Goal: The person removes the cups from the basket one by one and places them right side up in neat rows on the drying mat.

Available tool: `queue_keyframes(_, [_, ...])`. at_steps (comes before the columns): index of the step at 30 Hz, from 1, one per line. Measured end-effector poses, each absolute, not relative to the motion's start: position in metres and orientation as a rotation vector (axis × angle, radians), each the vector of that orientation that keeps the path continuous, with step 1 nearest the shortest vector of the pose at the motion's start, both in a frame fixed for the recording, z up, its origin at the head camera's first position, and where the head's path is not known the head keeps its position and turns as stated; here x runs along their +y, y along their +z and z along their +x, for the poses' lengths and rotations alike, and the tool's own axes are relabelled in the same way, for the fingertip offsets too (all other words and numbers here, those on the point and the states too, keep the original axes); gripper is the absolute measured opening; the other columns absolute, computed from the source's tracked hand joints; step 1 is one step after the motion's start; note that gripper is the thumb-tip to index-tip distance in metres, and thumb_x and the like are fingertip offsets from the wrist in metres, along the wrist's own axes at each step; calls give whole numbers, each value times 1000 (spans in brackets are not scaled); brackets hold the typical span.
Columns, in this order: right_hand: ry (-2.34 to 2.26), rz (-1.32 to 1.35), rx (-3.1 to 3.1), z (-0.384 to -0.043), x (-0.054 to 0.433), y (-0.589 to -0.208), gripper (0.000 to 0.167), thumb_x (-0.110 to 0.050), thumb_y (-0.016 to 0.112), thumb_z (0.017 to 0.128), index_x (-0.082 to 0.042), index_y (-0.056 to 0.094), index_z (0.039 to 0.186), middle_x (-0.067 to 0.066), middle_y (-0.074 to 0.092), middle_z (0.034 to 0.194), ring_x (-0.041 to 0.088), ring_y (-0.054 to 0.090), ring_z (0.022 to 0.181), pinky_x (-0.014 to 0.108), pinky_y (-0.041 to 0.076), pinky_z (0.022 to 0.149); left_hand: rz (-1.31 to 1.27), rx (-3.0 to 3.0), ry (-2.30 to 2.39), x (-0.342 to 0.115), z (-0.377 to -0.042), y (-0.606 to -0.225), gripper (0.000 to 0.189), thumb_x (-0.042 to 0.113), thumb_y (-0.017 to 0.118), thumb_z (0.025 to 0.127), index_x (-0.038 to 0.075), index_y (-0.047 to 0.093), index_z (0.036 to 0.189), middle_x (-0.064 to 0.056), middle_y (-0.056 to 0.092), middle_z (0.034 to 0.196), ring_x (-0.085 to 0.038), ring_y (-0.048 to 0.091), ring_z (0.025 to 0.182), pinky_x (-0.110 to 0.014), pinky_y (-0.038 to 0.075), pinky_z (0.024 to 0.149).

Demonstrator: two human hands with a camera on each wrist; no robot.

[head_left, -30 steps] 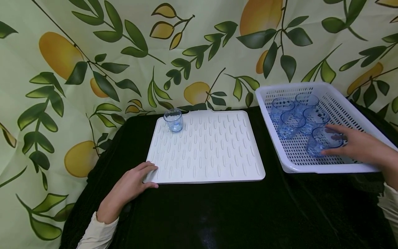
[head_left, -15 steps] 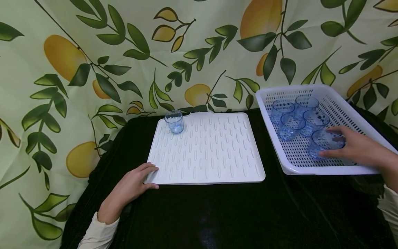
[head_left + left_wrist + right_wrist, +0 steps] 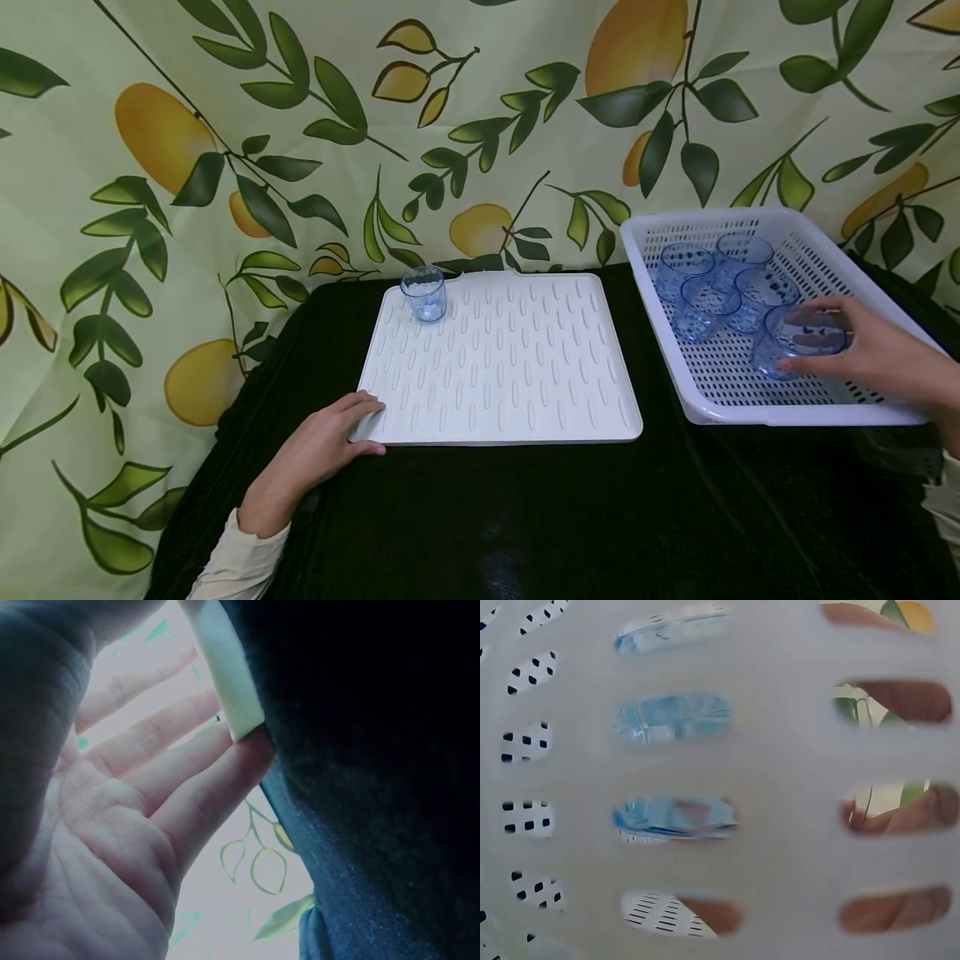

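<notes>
My right hand [image 3: 862,346] grips a clear blue glass [image 3: 787,354] in the near part of the white basket [image 3: 720,410]. Its thumb is on the near side and its fingers are around the far side. Several like glasses [image 3: 708,304] stand close together behind it. Through the basket's slots, the right wrist view shows parts of the hand [image 3: 907,806] and blue glass [image 3: 675,716]. My left hand [image 3: 318,437] touches the near left corner of a white ridged tray [image 3: 495,367], fingers fairly straight. One glass [image 3: 425,296] stands upright on the tray's far left corner.
Dark cloth [image 3: 480,517] covers the table under the tray and basket. Behind them hangs a pale curtain [image 3: 510,125] printed with lemons and leaves. The basket's raised rim surrounds the glasses, and a strip of dark cloth separates it from the tray.
The right hand has closed around the near glass and shifted slightly right with it. The left hand stays at the tray's corner. The head view has moved a little.
</notes>
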State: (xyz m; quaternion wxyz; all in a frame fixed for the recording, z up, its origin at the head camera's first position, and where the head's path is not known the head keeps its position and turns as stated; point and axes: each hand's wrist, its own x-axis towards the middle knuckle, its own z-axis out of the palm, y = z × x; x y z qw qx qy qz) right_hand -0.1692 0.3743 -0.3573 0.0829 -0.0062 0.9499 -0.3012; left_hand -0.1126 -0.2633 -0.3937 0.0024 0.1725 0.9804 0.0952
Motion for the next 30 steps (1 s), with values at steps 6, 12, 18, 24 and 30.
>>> queue_keyframes(6, [-904,-13,2858,-168,372,-354,109,-34,74,91,16,-1,151,49,27,140,68,32,121,77,36,92,553,3082,293,-263,-112,-393,58,35,84,77,8,67,126,-11,63,128,-25,66,108,-47,55,90])
queue_keyframes(12, [-881,28,2879,-167,373,-351,108,-36,73,91,15,0,152,49,28,141,69,35,121,75,38,91,546,3073,291,-263,-112,-393,58,35,84,78,9,66,126,-11,63,129,-26,65,109,-48,55,91])
queue_keyframes(18, [-897,1,2894,-164,370,-347,103,-33,72,93,15,3,152,49,30,140,70,36,120,76,38,91,561,3068,294,-264,-113,-393,58,35,84,78,8,66,126,-11,62,130,-29,65,114,-49,54,93])
queue_keyframes(24, [-879,-10,2912,-163,366,-343,104,-35,72,92,11,2,154,48,31,141,68,36,120,76,37,91,566,3070,307,-265,-113,-394,58,35,84,78,9,66,126,-10,63,129,-26,65,112,-48,55,92])
queue_keyframes(30, [-910,-28,2910,-164,365,-345,110,-40,73,91,5,-2,157,47,31,143,67,36,121,76,37,91,562,3063,310,-265,-113,-394,58,35,84,79,9,66,127,-11,62,130,-27,65,112,-48,54,92])
